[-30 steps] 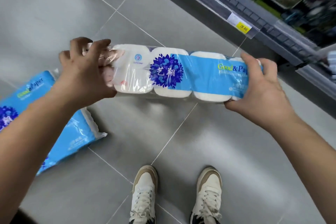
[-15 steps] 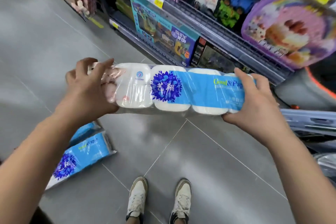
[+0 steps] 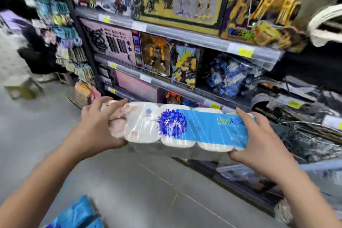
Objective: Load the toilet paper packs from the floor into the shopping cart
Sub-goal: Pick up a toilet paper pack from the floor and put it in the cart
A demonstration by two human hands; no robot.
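Left hand (image 3: 98, 126): grips the clear-wrapped left end of the toilet paper pack (image 3: 185, 127), with the fingers curled over its top.
Right hand (image 3: 259, 142): clasps the blue right end, fingers bent over the top edge and palm against the end.
Toilet paper pack: held level in the air between both hands, printed side up, in front of the lower shelves (image 3: 185, 37).
Second pack (image 3: 77, 214): blue and blurred, lying on the floor (image 3: 129, 181) at lower left.
Shelves: toy boxes and yellow price tags.
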